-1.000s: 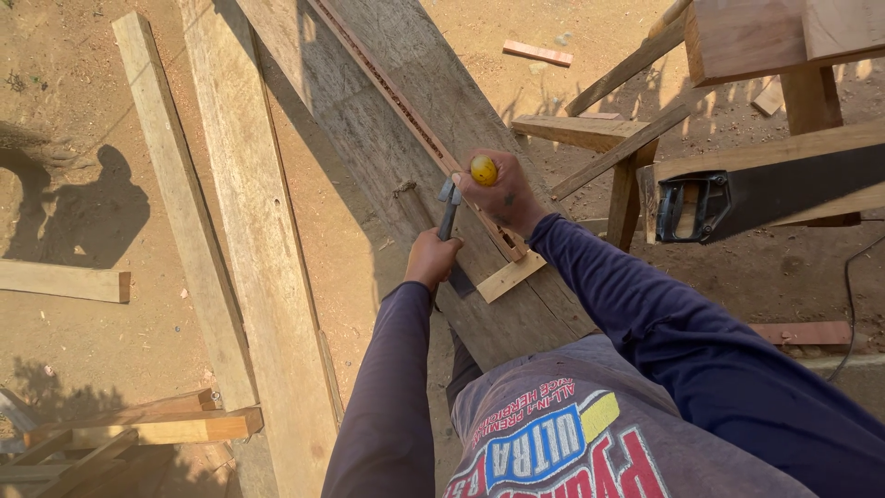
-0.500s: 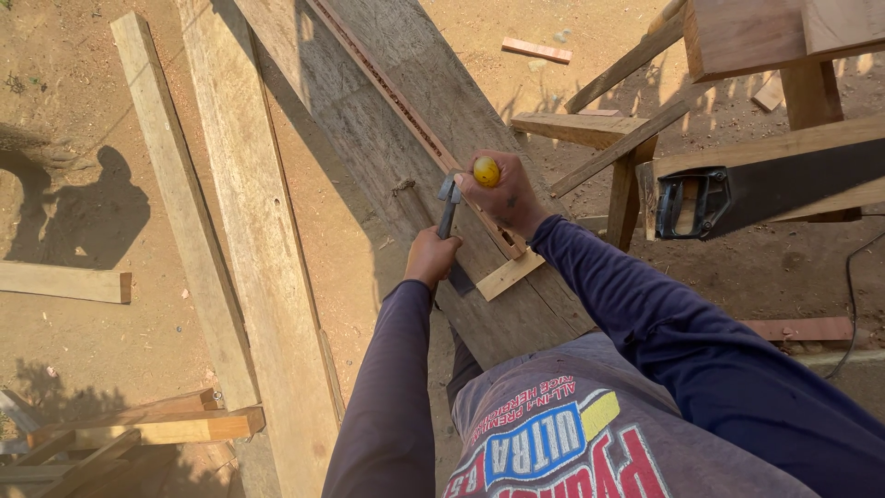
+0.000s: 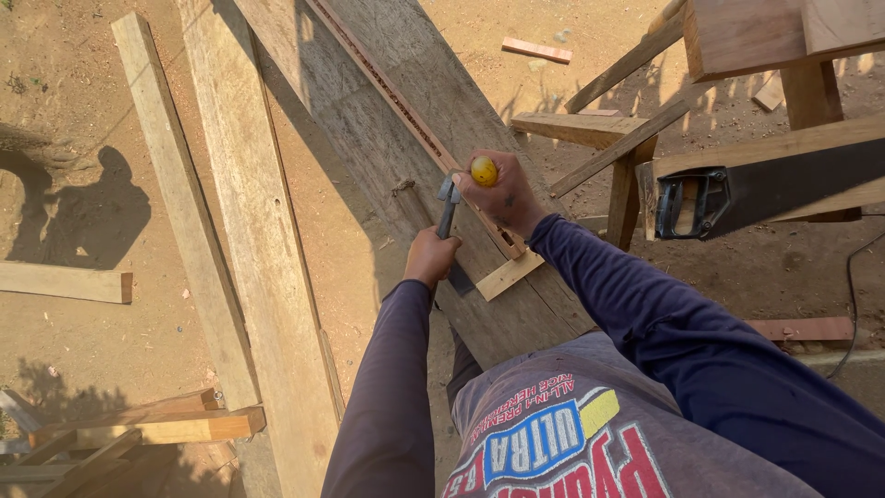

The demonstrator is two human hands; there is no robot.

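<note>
Little has shifted since the earlier frames: both hands keep their places on the plank, and the hammer head sits as close to the yellow cap as before. Left hand (image 3: 430,256) is wrapped tight round the hammer (image 3: 447,210) handle, whose long axis runs from the fist up toward 12 o'clock, leaning slightly to 1, with the metal head at the top end. Right hand (image 3: 506,198) is closed round the chisel (image 3: 484,171); only its yellow butt shows above the fist, and the blade below is hidden, so its exact lean cannot be told. Hammer head and yellow butt lie just beside each other, near the middle of the view. Both hands work over the wide grey plank (image 3: 396,120), which runs from 11 o'clock down to 5 o'clock, along a thin reddish strip (image 3: 387,92) with the same slant, and a short pale block (image 3: 509,273) lies across it just below the right wrist. Toward 9 o'clock two pale boards (image 3: 230,212) lie side by side, with bare dirt ground (image 3: 74,138) beyond. Toward 3 o'clock room is tighter: a handsaw (image 3: 765,189) rests on a wooden bench (image 3: 784,148), with a trestle (image 3: 599,138) between it and the plank.
</note>
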